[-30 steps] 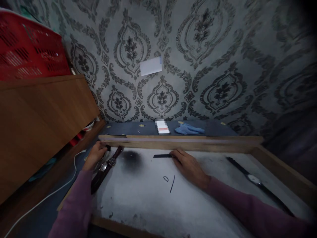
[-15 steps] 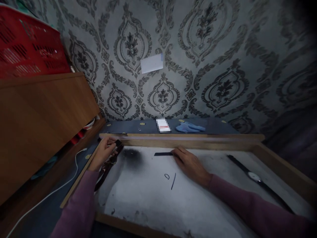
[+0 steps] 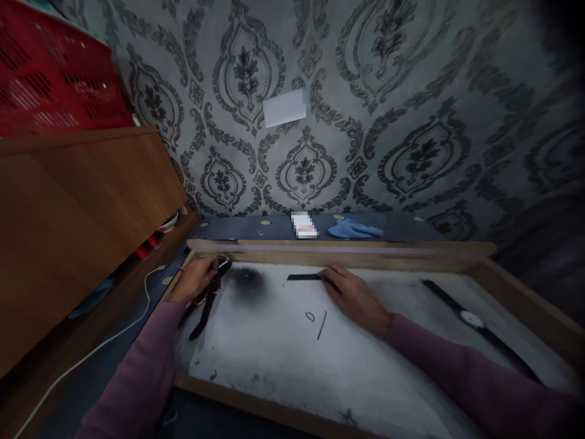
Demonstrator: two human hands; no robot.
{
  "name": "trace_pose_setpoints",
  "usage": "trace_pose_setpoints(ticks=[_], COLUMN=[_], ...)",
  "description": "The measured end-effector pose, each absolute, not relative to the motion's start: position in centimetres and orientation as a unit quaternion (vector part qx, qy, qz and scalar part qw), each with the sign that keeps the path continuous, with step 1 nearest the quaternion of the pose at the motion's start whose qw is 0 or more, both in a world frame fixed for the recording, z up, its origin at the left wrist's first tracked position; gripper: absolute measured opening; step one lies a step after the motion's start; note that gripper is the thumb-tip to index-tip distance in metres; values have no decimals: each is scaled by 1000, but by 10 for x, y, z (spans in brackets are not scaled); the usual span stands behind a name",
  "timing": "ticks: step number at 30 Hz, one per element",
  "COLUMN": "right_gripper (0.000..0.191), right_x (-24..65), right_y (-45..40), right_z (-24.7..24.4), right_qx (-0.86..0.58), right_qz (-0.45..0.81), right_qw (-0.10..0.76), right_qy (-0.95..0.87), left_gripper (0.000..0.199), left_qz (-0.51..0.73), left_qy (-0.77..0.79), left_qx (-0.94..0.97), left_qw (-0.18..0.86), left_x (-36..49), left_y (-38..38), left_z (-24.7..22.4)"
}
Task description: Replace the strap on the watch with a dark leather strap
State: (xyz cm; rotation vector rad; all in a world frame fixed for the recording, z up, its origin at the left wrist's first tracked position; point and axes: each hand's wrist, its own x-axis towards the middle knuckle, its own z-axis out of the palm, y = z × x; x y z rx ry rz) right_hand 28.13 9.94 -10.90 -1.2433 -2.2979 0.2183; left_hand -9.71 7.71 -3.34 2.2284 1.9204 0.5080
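Note:
My left hand (image 3: 195, 279) is in the far left corner of a shallow wooden tray (image 3: 256, 411), fingers closed over dark brown watch straps (image 3: 208, 311). What is between its fingertips is hidden. A small pale, shiny piece (image 3: 223, 262) shows beside them. My right hand (image 3: 354, 299) rests on the white paper (image 3: 269, 347) lining the tray, its curled fingers over the right end of a flat black strap (image 3: 301, 277). A loop-shaped bit (image 3: 309, 317) and a thin dark strip (image 3: 322, 325) lie just nearer. Along the right side lies a black-strapped watch (image 3: 473, 319).
Behind the tray, a blue cloth (image 3: 355, 228) and a blurred white packet (image 3: 304, 225) lie against the patterned wall. A white cable (image 3: 107, 341) runs along the left. A wooden cabinet (image 3: 82, 195) with a red basket (image 3: 59, 73) on it stands at left.
My left hand has turned and lowered into the corner; the small black object at its fingertips is no longer visible. More of the brown straps shows. The right hand stays at the black strap.

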Motion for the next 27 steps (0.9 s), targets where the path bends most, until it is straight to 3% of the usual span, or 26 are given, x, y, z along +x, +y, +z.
trace_pose_setpoints(ticks=[8,24,27], right_gripper=[22,23,22], right_x=[282,283,283], right_y=[101,101,100], right_z=[-110,-109,-109], right_qx=[-449,-443,-445], right_qz=[81,89,84], right_qw=[265,275,271], right_qy=[-849,-848,-849], left_gripper=[25,19,26], left_qz=[135,70,40], left_qy=[657,695,707], left_qx=[741,716,705], left_qw=[32,-13,-33], left_x=[-114,-95,-88], left_y=[67,41,37], left_z=[-31,-34,-38])
